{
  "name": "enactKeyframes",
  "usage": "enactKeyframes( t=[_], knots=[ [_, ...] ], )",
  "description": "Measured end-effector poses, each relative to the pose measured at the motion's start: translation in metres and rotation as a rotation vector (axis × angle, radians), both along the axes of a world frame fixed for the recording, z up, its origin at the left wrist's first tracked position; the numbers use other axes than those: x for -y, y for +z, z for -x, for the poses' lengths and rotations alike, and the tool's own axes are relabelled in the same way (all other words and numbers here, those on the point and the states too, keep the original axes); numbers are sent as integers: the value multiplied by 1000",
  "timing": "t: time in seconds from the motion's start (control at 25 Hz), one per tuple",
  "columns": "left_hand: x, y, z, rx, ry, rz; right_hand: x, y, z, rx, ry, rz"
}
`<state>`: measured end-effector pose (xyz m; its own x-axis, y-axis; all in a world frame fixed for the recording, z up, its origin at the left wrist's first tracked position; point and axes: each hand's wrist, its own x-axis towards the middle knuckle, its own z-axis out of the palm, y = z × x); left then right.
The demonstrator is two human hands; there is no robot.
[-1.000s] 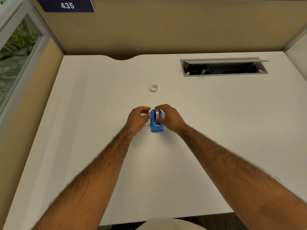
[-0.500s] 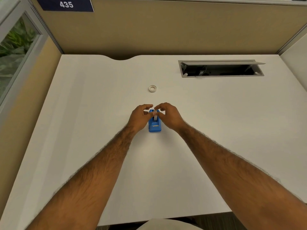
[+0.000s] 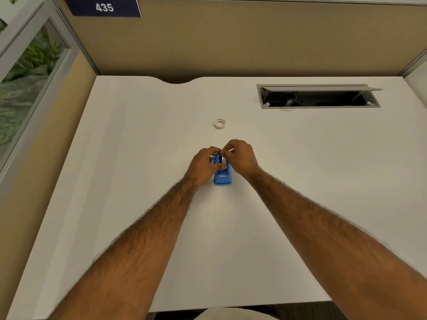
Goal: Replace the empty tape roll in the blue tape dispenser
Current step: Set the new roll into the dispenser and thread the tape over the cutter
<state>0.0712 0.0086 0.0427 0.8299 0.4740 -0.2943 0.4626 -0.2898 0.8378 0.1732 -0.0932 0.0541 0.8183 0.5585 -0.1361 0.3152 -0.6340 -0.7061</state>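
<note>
Blue dispenser (image 3: 222, 175) sits mid-tabletop (image 3: 138, 181), long axis toward me. My left hand (image 3: 203, 166) clamps its side; my right hand (image 3: 240, 158) pinches something at the hub, roll or tape I cannot tell. Spare roll (image 3: 220, 123) lies beyond, nearer my right hand.

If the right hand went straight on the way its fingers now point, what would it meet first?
The right hand points left across the blue tape dispenser, so it would probably meet the left hand first; their fingertips already look almost touching, though depth is unclear.

White desk (image 3: 129, 172), tan partition (image 3: 231, 42).
</note>
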Motion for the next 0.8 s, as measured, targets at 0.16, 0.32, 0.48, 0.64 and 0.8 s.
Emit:
enactKeyframes(
  t=[0.16,0.32,0.48,0.64,0.8],
  knots=[
    [0,-2,-2,-6,0,-14,-2,1,-4,-63,-45,-37],
    [-1,-2,-5,8,4,11,7,-1,4,-112,-122,-85],
    [-3,-6,-6,39,0,3,8,-1,8,-120,-149,-97],
    [-1,-11,-8,23,14,10,1,3,5,-117,-162,-73],
    [-2,-13,-9,27,5,5,-4,5,4,-145,-177,-41]
  ],
)
